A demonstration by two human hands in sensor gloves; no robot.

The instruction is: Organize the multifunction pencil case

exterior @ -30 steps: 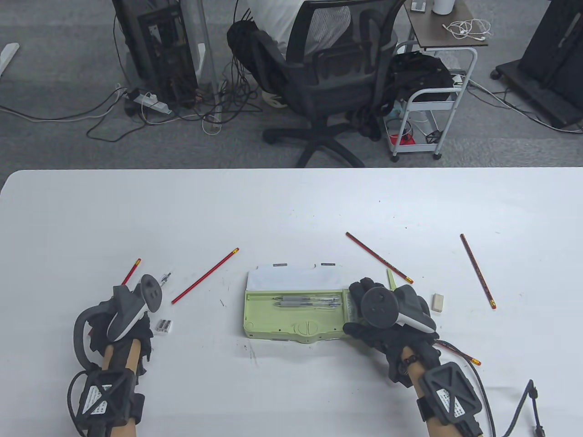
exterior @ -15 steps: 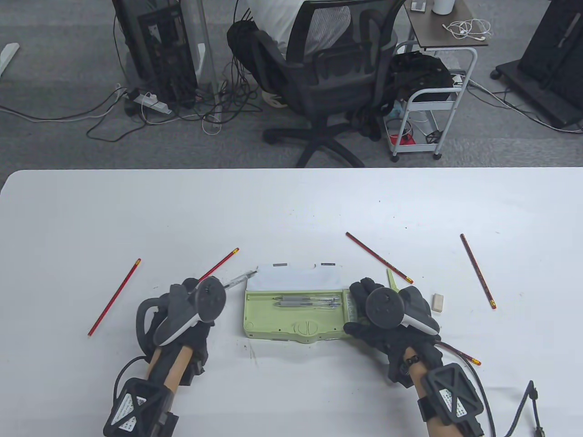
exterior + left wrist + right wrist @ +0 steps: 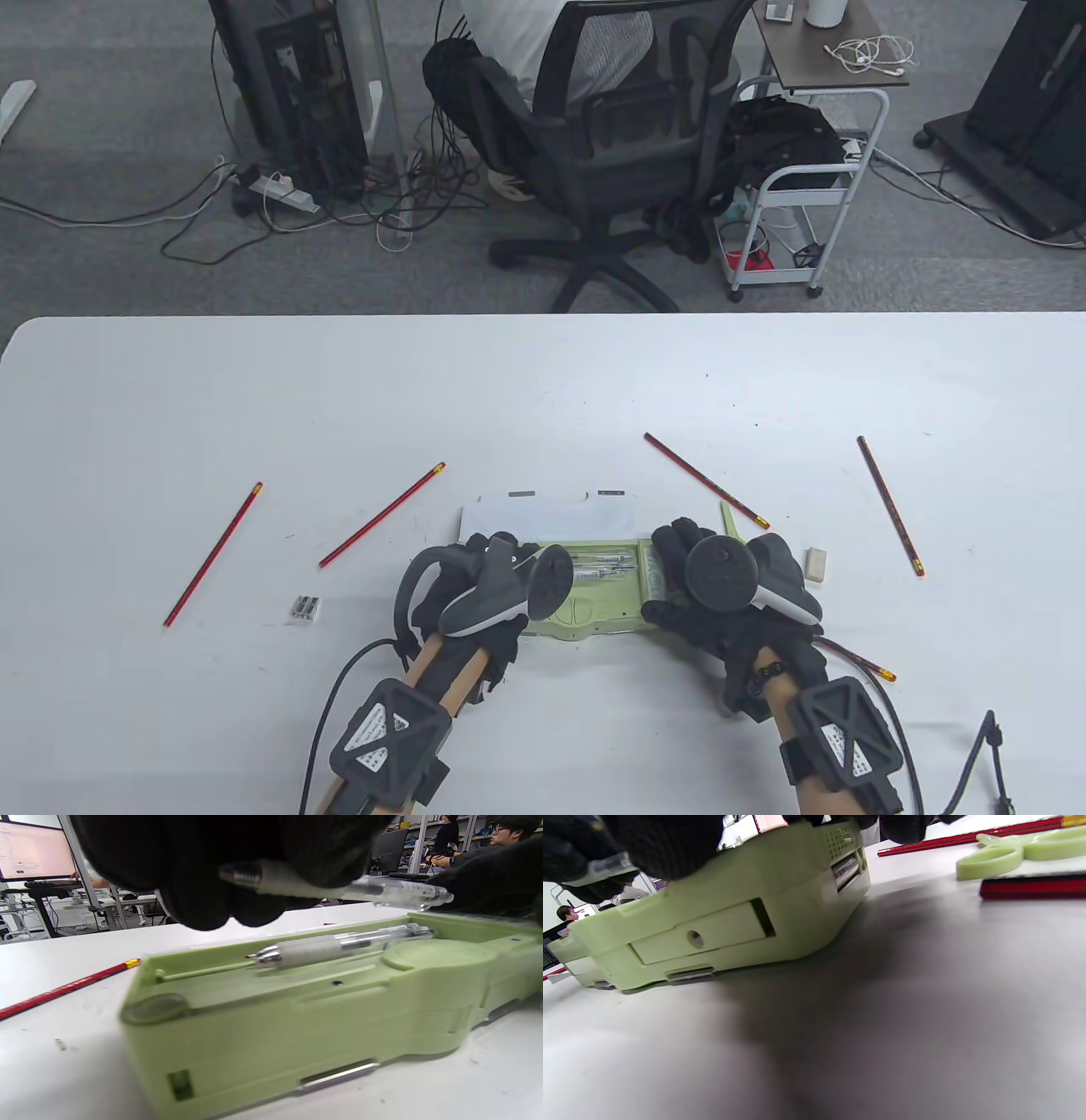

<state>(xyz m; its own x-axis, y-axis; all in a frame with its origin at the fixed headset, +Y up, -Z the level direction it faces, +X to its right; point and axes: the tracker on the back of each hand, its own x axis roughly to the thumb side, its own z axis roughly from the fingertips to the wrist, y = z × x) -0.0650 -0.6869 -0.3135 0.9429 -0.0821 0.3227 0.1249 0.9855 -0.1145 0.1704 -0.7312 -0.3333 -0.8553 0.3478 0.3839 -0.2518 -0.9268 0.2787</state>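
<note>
The left hand (image 3: 475,586) has swung in from the left of the desk (image 3: 543,382), fingers (image 3: 237,866) clamped on a clear pen (image 3: 339,887), now just above the green pencil case (image 3: 594,611) tray. The right hand (image 3: 721,594) still grips the case's right end. Likely the pen joins the 2 pens (image 3: 339,944) inside.

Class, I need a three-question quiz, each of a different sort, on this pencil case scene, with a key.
1. True or false: the left hand holds a clear pen above the green pencil case.
2. What does the right hand rest on? A) the white eraser B) the case's right end C) a red pencil
3. Fill in: pens already lie in the case's open ____.

Key: 1 true; 2 B; 3 tray
</note>
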